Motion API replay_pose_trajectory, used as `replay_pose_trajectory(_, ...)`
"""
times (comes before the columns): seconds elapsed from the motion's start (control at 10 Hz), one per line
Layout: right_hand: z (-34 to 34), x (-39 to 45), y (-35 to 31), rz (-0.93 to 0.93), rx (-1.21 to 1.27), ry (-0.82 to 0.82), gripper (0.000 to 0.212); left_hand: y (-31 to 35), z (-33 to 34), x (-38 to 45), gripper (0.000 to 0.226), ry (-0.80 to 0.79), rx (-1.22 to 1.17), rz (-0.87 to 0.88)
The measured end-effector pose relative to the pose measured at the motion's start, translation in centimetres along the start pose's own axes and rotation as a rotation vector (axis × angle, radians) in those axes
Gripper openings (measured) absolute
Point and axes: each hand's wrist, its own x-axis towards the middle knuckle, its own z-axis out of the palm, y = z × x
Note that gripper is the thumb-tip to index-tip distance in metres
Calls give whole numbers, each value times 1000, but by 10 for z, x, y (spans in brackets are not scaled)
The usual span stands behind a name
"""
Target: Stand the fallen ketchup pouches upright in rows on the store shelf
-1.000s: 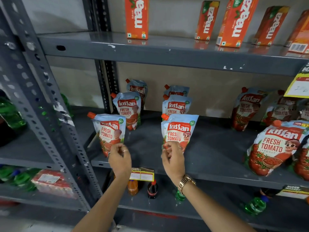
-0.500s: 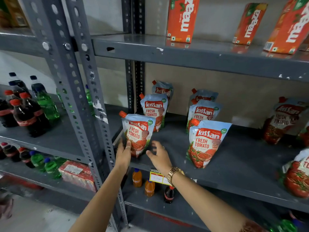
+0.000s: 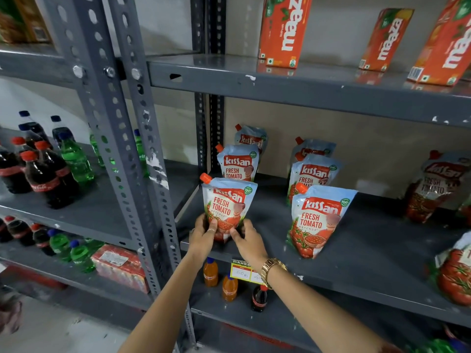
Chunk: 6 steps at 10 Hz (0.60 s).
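Both my hands grip the base of the front left ketchup pouch, which stands upright near the grey shelf's front edge. My left hand holds its lower left corner, my right hand its lower right. Behind it stand two more pouches in a row. A second row starts with an upright pouch to the right, with two behind it. Further right, a pouch leans at the back and another lies tilted at the frame edge.
A perforated grey upright post stands just left of my hands. Orange juice cartons sit on the shelf above. Soda bottles fill the left bay. Small bottles and a yellow price tag lie below the shelf edge.
The view has swung left. My right hand left the second-row front pouch and joined my left hand on the front left pouch, both now closed around its base.
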Motion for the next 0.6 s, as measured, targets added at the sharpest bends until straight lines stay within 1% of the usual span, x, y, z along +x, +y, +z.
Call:
replay_pose_trajectory(0.2,-2,2,-2,14,-11,-10,31,2,0,4,46,8,37,-44)
replay_pose_trajectory(0.3,-4,0,-4,16,-10,9,33,5,1,0,48,50,-21,-27)
replay_pose_trajectory(0.4,-17,-10,-2,24,28,65,35,7,10,-17,50,225,-9,11)
replay_pose_trajectory(0.5,-33,-21,0,-40,-16,96,33,10,28,-35,46,332,-25,48)
replay_pose_trajectory(0.6,-60,-41,9,-165,-37,188,28,22,55,-63,35,451,-73,122)
